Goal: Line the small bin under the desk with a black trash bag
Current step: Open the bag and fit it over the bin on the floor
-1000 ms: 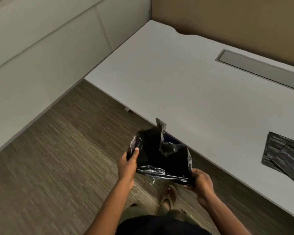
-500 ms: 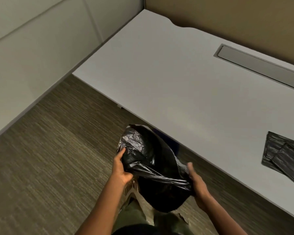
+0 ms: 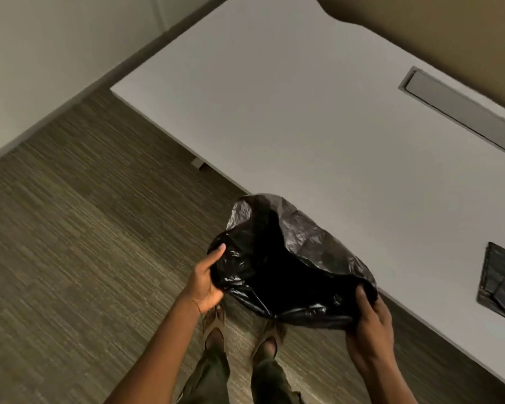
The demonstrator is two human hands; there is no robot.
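A black trash bag [image 3: 289, 258] is spread wide open in front of me, ballooned out over the edge of the white desk [image 3: 303, 118]. My left hand [image 3: 204, 279] grips the bag's left rim with the thumb on top. On the right rim, my right hand [image 3: 369, 319] holds the bag with fingers curled over the plastic. The small bin is hidden; I cannot see it behind the bag or under the desk.
Folded black trash bags [image 3: 502, 284] lie on the desk at the right edge. A grey cable-tray lid [image 3: 461, 109] is set into the desktop near the tan partition. My sandalled feet [image 3: 239, 330] stand on brown carpet, with light wall panels at the left.
The bag has opened from a crumpled bundle into a wide, puffed mouth. My hands have spread apart along its rim. My view has tilted closer over the desk edge.
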